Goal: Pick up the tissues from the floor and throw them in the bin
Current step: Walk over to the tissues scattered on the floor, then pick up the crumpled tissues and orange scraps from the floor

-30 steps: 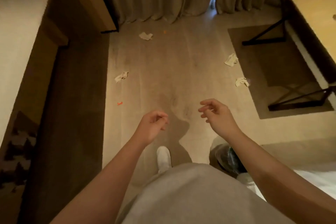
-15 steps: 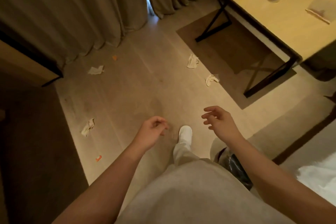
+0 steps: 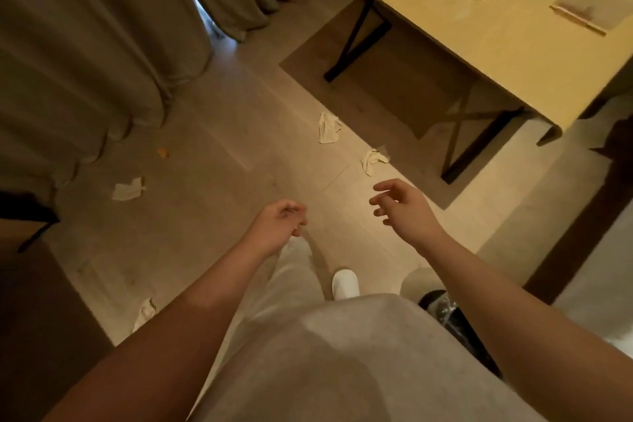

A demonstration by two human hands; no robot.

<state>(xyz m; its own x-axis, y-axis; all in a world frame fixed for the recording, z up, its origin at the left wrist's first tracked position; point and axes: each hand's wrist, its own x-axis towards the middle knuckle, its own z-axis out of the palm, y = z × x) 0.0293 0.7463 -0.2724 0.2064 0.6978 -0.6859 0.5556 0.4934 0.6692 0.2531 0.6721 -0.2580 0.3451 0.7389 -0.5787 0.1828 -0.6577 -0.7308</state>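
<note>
Several crumpled white tissues lie on the light wood floor. One tissue (image 3: pixel 329 128) and a second tissue (image 3: pixel 373 160) rest near the rug's edge, just ahead of my right hand (image 3: pixel 404 209), which hovers empty with fingers spread. A third tissue (image 3: pixel 127 189) lies by the curtain, and another tissue (image 3: pixel 145 312) shows beside my left forearm. My left hand (image 3: pixel 279 228) hangs with fingers loosely curled and nothing in it. The black-lined bin (image 3: pixel 445 310) stands on the floor under my right forearm, partly hidden.
A yellow table (image 3: pixel 496 55) with black crossed legs stands over a brown rug (image 3: pixel 394 79) at the right. Curtains (image 3: pixel 85 55) hang along the left and back. A small orange scrap (image 3: pixel 163 152) lies near them. My white slipper (image 3: pixel 345 283) is on the floor.
The view has swung right and forward, so the table and the two tissues by the rug are closer. Both hands keep the same pose and stay empty. My foot has stepped forward.
</note>
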